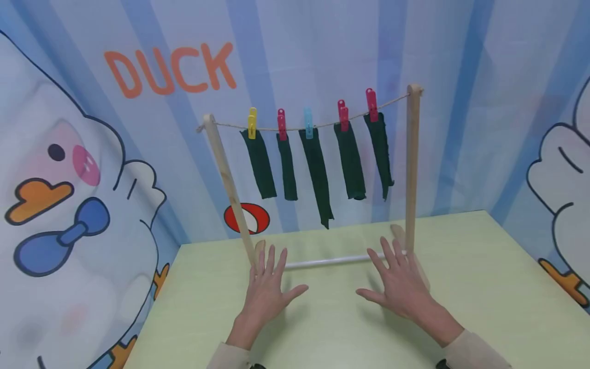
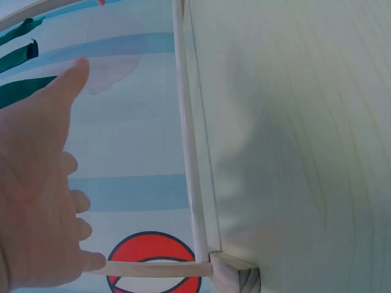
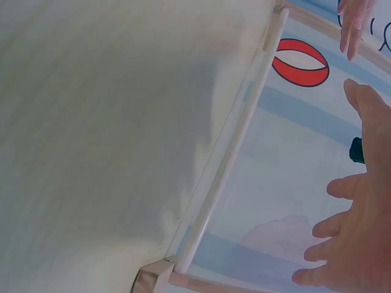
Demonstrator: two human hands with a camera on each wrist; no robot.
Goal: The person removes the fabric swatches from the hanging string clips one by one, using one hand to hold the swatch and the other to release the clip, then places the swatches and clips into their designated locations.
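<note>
Both hands hover over the table with fingers spread and nothing held. My left hand is near the foot of the rack's left post; my right hand is near the right post. Between the posts runs a thin twine line. Several dark green cloth strips hang from it, each under a clothespin: a yellow clothespin at the left, a blue clothespin in the middle, and red clothespins among the others. In the left wrist view, the left thumb points up toward the strips.
A white rod joins the posts low down, and wooden feet stand on the pale yellow table. Behind hangs a blue striped curtain with duck pictures and lettering.
</note>
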